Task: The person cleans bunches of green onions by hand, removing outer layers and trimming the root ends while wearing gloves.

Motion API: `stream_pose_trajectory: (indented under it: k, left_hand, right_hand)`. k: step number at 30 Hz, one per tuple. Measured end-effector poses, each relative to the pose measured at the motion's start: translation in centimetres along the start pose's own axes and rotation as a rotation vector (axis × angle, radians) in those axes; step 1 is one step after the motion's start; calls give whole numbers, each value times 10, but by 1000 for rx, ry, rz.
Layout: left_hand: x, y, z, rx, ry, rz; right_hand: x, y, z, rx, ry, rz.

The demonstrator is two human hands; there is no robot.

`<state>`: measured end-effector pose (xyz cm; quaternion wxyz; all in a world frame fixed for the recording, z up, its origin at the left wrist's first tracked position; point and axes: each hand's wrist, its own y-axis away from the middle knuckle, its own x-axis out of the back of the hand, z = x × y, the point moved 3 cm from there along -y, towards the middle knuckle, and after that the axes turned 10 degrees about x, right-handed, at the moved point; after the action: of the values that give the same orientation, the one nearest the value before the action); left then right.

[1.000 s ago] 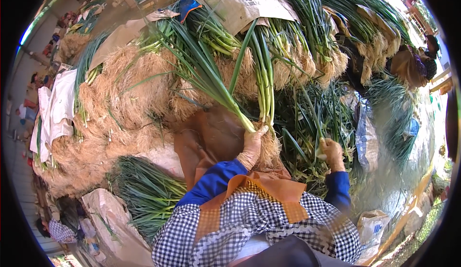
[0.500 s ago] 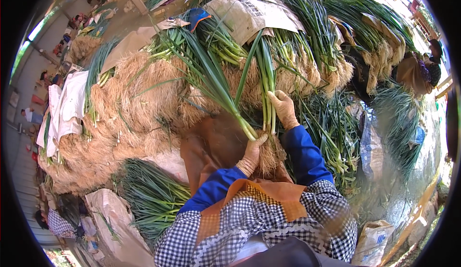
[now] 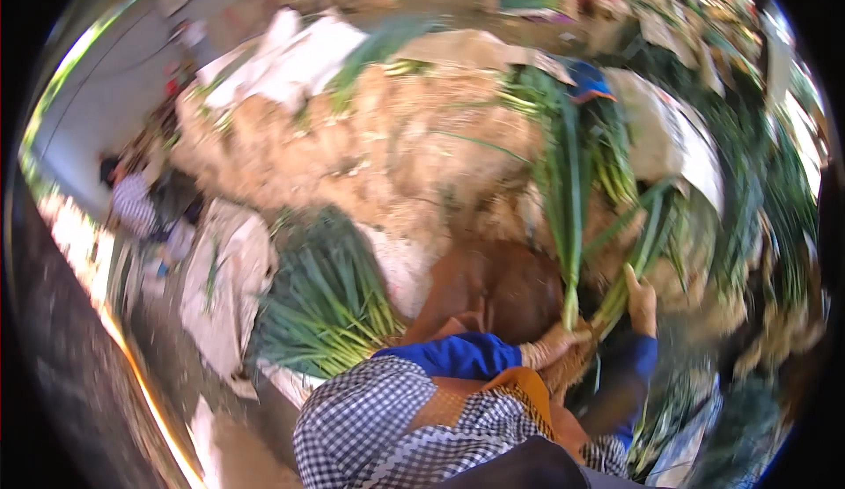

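My left hand [image 3: 553, 346], in a pale glove, is closed around the white base of long spring onions [image 3: 572, 234], whose dark green leaves reach away from me. Beside it my right hand [image 3: 642, 302], also gloved, grips a second clump of green onion stalks [image 3: 647, 238] a little higher up, thumb along the stalks. A tuft of tan roots [image 3: 566, 370] hangs just below my left hand. Motion blur softens both hands, so how each finger lies is hard to see. Brown cloth [image 3: 493, 286] covers my lap behind the left forearm.
A long heap of onions with tan roots [image 3: 370, 154] lies ahead, partly under pale sacks [image 3: 304, 53]. At left a green onion pile [image 3: 321, 286] rests beside a beige sack [image 3: 231, 278]. Another person [image 3: 136, 203] sits at far left. More onions [image 3: 757, 207] are at right.
The view has swung left, so the heap and my hands appear farther right. Both hands stay on the onions; the two clumps still spread apart.
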<state>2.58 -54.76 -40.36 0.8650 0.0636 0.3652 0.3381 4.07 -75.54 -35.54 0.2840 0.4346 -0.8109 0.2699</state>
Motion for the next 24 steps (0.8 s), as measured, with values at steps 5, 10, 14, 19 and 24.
stream_pose_trajectory:
  k: [5,10,14,19,24]
  left_hand:
    - [22,-6,-12,-50,-58,29]
    - [24,0,-14,-29,-82,90]
    - [-1,5,9,-47,-117,25]
    - [1,15,17,236,248,-35]
    - [10,-7,-11,283,392,28]
  right_hand:
    - [-30,18,-26,-284,-827,148]
    - [-45,30,-15,-271,-1082,275]
    - [-15,27,-13,-219,-1014,161]
    - [-25,19,-52,-158,-1060,-5]
    - [-34,49,-28,-122,-1223,310]
